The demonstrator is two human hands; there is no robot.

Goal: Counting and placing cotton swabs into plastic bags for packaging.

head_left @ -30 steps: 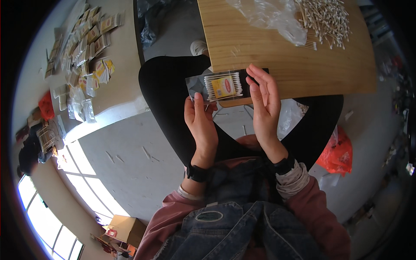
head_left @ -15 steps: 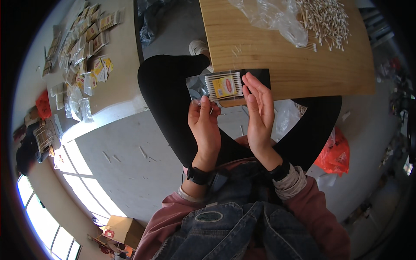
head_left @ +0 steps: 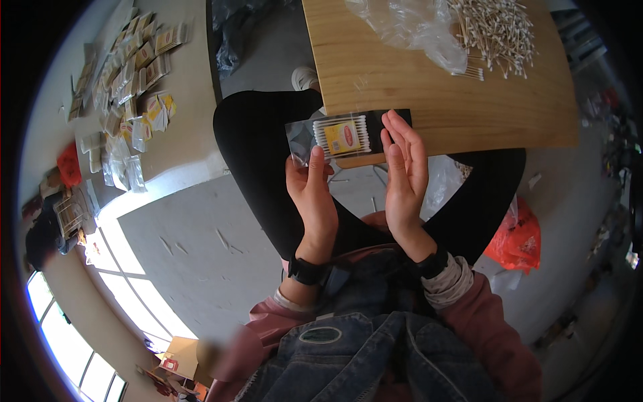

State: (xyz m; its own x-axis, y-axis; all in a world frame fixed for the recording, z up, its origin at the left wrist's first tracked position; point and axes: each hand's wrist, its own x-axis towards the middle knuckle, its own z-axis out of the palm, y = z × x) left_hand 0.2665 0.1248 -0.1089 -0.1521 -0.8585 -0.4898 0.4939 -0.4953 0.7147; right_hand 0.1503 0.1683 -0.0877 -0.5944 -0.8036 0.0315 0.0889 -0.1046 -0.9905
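Note:
My left hand [head_left: 315, 208] pinches the lower left edge of a clear plastic bag [head_left: 299, 139], thumb on top. Inside lies a row of white-tipped cotton swabs [head_left: 321, 139] with a yellow card [head_left: 343, 136] over their middle. The bag is over the near edge of the wooden table. Just right of the swabs, my right hand [head_left: 405, 191] is open, its fingers stretched out and side on to the bag's end. A dark flat piece [head_left: 400, 115] shows behind those fingertips; whether they touch it or the bag, I cannot tell.
Loose cotton swabs [head_left: 495, 30] are heaped at the far right of the wooden table [head_left: 482, 110], beside a crumpled clear bag [head_left: 408, 27]. Packed swab bags [head_left: 134, 67] lie piled at the far left. A red plastic bag [head_left: 516, 238] is on the floor, right of my knee.
The swab bag has shifted slightly left, with my left hand still on it. My right hand has moved slightly right, away from the swabs.

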